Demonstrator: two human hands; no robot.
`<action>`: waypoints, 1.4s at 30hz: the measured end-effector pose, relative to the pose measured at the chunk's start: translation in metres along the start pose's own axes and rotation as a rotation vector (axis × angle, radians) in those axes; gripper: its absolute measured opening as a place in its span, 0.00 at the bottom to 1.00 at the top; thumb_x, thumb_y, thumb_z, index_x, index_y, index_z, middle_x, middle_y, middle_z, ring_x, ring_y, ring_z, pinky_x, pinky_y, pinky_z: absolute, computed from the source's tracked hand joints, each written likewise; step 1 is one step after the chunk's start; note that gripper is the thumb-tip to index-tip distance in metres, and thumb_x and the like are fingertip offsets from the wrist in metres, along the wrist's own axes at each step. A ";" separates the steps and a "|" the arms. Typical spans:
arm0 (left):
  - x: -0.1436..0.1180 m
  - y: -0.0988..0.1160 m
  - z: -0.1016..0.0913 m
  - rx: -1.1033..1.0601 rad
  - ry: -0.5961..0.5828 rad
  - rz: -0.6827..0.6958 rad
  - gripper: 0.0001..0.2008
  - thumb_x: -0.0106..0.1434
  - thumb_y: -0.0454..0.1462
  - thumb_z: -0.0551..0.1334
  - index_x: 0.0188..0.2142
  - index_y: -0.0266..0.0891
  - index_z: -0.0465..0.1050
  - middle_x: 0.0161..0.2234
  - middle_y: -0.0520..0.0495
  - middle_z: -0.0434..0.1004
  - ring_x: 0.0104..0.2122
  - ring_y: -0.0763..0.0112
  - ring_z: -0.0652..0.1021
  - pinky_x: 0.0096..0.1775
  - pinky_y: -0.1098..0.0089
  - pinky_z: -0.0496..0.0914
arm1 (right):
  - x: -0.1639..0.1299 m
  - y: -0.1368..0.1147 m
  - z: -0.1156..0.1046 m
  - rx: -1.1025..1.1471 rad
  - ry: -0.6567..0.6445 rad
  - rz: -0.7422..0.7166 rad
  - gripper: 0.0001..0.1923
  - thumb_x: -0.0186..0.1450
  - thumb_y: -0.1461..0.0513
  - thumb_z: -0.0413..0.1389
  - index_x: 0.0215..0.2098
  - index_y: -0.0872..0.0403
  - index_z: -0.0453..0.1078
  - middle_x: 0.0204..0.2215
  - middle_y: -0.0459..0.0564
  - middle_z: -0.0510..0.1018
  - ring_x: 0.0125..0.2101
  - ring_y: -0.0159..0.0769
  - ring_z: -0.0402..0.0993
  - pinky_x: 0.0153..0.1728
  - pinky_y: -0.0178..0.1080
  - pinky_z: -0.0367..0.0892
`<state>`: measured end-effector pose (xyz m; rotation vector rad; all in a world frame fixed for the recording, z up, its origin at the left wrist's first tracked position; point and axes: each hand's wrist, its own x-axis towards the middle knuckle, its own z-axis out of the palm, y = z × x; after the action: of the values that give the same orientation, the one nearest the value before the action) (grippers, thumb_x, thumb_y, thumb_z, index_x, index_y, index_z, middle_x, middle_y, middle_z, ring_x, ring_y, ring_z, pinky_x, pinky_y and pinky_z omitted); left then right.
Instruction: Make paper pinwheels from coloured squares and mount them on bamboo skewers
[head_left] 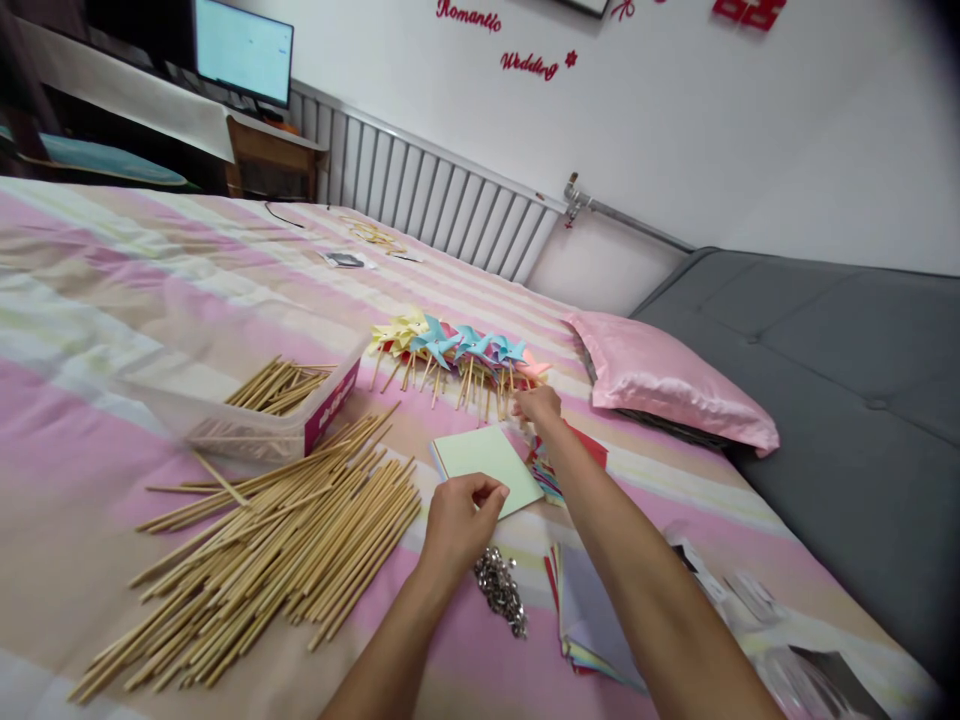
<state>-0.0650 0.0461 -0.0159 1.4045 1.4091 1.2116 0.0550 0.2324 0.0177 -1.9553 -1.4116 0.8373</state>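
Observation:
At the right end of a row of paper pinwheels, my right hand is closed around the stick of a coral pinwheel. The other pinwheels are yellow, blue and pink, lying with their sticks toward me. My left hand is over the near edge of a stack of pale green paper squares, its fingers curled and thumb against the index finger. Whatever that pinch may hold is hidden. Just below it lies a pile of small metal fasteners.
Wooden sticks spread across the left, beside a clear plastic box holding more. Right of the fasteners lie purple-topped paper sheets; red paper is partly behind my right forearm. A pink pillow leans by the grey headboard.

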 end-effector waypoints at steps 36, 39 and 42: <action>0.010 -0.003 0.026 0.268 -0.025 0.030 0.15 0.54 0.48 0.61 0.30 0.39 0.78 0.26 0.48 0.79 0.23 0.69 0.72 0.27 0.70 0.63 | -0.167 0.152 -0.122 -0.682 -0.111 -0.188 0.30 0.52 0.64 0.63 0.53 0.56 0.67 0.49 0.55 0.73 0.50 0.46 0.68 0.49 0.42 0.62; 0.010 -0.001 0.026 0.289 -0.031 0.042 0.15 0.54 0.48 0.60 0.30 0.40 0.78 0.26 0.49 0.79 0.23 0.70 0.71 0.27 0.70 0.62 | -0.166 0.152 -0.121 -0.675 -0.097 -0.180 0.27 0.52 0.64 0.64 0.51 0.54 0.69 0.48 0.53 0.73 0.49 0.45 0.69 0.48 0.41 0.62; 0.010 0.000 0.025 0.293 -0.036 0.047 0.15 0.54 0.48 0.60 0.30 0.39 0.78 0.26 0.48 0.79 0.22 0.70 0.71 0.27 0.70 0.63 | -0.166 0.150 -0.120 -0.680 -0.086 -0.172 0.24 0.52 0.64 0.64 0.48 0.54 0.71 0.46 0.52 0.75 0.48 0.44 0.70 0.47 0.41 0.62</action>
<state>-0.0417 0.0578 -0.0206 1.6578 1.5838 1.0322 0.1962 0.0215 0.0054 -2.2363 -2.0786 0.3838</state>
